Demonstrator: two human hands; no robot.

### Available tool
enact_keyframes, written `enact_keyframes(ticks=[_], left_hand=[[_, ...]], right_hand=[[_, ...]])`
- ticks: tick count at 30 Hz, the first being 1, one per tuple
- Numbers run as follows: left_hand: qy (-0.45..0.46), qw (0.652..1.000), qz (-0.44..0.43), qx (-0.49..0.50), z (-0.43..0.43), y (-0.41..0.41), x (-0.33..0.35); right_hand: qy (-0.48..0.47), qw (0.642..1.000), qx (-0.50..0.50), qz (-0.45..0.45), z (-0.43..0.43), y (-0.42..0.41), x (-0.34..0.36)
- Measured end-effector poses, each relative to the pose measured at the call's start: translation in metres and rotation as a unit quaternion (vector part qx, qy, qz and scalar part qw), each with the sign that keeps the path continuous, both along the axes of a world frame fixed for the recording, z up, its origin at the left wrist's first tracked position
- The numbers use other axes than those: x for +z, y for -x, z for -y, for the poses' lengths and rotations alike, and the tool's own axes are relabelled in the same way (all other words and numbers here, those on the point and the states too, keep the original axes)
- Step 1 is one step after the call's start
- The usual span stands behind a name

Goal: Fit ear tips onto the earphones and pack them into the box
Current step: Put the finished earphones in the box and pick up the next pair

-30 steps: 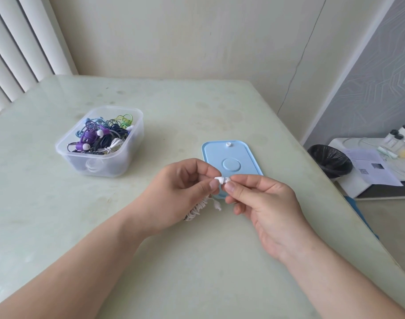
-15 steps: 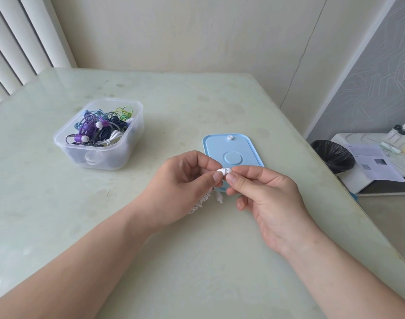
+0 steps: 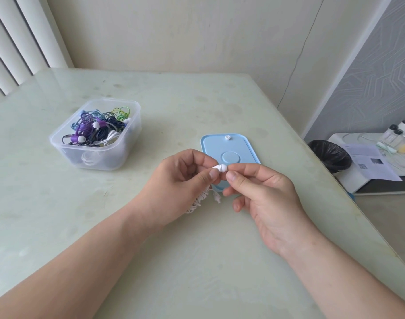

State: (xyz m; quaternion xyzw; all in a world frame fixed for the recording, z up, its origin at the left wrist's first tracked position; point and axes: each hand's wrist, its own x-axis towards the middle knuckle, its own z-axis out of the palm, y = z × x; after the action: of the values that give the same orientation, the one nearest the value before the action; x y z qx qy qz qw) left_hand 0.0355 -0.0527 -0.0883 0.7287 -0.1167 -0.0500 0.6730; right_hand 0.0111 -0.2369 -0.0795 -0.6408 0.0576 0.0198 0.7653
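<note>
A white earbud (image 3: 217, 168) sits between my two hands above the table. My left hand (image 3: 178, 180) pinches it with thumb and forefinger, and its coiled white cable (image 3: 198, 201) hangs below my palm. My right hand (image 3: 259, 187) pinches the white ear tip (image 3: 223, 168) at the earbud's end. A second white earbud (image 3: 216, 196) dangles under my fingers. The clear plastic box (image 3: 118, 148), at the left, holds several coloured earphones (image 3: 93, 130). One small white ear tip (image 3: 227, 137) lies on the light blue lid (image 3: 238, 146) behind my hands.
The pale green table (image 3: 196, 261) ends at its right edge close to my right arm. Beyond that edge are a black-lined bin (image 3: 330, 155) and a low white stand with papers and bottles (image 3: 376, 162). Walls and blinds close the back.
The view has shifted slightly. My hands stay together on the earbud, and the ear tip now shows more clearly between my fingertips.
</note>
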Motion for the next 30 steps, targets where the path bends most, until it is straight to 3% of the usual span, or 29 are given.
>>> enact_keyframes(ticks=[7,13,17,20,23,25,30], left_hand=[[0.029,1.000,0.005,-0.007,-0.002,0.000,0.001],[-0.004,0.999,0.021,-0.031,-0.005,0.002,0.003],[0.050,0.999,0.003,-0.012,-0.006,0.000,0.005],[0.106,0.994,-0.027,-0.019,-0.007,-0.001,0.006],[0.158,0.986,-0.052,-0.025,-0.007,-0.001,0.008],[0.180,0.981,-0.064,-0.020,-0.006,0.000,0.010],[0.171,0.980,-0.099,0.011,-0.007,-0.001,0.012]], right_hand=[[0.044,0.998,0.024,0.045,-0.001,0.003,0.000],[0.093,0.993,0.049,0.058,-0.003,0.007,0.002],[0.165,0.984,0.046,0.049,0.001,0.009,0.005],[0.278,0.956,0.072,0.063,0.003,0.010,0.003],[0.314,0.941,0.080,0.098,0.001,0.010,-0.001],[0.312,0.940,0.083,0.107,0.000,0.009,-0.001],[0.196,0.977,0.041,0.072,0.003,0.009,0.005]])
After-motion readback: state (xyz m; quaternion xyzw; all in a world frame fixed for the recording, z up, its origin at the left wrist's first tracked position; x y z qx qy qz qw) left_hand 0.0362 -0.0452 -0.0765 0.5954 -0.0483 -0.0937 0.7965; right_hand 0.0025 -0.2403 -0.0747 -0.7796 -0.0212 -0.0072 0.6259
